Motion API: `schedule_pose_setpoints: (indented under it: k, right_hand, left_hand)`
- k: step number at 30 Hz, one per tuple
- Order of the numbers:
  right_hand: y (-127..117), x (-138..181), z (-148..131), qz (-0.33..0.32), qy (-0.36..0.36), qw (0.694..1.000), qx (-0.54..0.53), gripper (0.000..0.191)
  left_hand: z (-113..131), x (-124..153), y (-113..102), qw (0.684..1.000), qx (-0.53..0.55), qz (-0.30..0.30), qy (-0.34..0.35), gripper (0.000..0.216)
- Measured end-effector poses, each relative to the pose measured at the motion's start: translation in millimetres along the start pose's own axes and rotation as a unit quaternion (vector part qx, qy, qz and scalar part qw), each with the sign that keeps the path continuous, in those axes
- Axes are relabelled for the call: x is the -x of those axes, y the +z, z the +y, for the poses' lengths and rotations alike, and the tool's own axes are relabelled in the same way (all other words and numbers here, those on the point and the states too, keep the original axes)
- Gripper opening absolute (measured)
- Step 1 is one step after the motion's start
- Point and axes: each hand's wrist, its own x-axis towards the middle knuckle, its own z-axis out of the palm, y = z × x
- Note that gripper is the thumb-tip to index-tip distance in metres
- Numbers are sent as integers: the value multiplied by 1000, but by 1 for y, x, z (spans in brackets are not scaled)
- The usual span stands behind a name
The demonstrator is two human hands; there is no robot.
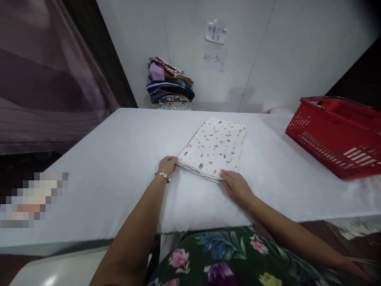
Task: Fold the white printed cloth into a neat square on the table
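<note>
A folded white cloth with small dark and tan printed figures lies on the white-covered table, its layered edge towards me. My left hand, with a silver bracelet at the wrist, pinches the cloth's near left corner. At the near right corner my right hand is closed on the same edge, thumb hidden below and fingers on top. The near edge is slightly lifted between both hands, and its layers show.
A red plastic basket stands at the table's right. Behind the far edge rises a stack of folded clothes against the wall. Paper notes hang on the wall. The white table reaches across in front of me; a purple curtain hangs left.
</note>
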Motion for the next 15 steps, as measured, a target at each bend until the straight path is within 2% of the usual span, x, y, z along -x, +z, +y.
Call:
schedule_pose_setpoints:
  k: [4, 9, 12, 15]
  right_hand:
    - [-1, 13, 7, 11, 42, 998, 45, 41]
    - [-11, 21, 6, 35, 154, 985, 75, 45]
    - [-20, 29, 8, 38, 215, 973, 78, 41]
    - [-26, 43, 14, -16, 221, 972, 71, 40]
  left_hand:
    - [-1, -1, -1, 1000, -1, -5, 5, 25]
    - [-2, -1, 1, 1000, -3, 14, 12, 26]
    - [-5, 7, 3, 997, -42, 38, 57, 21]
    - [-7, 23, 3, 985, -123, 25, 120, 18]
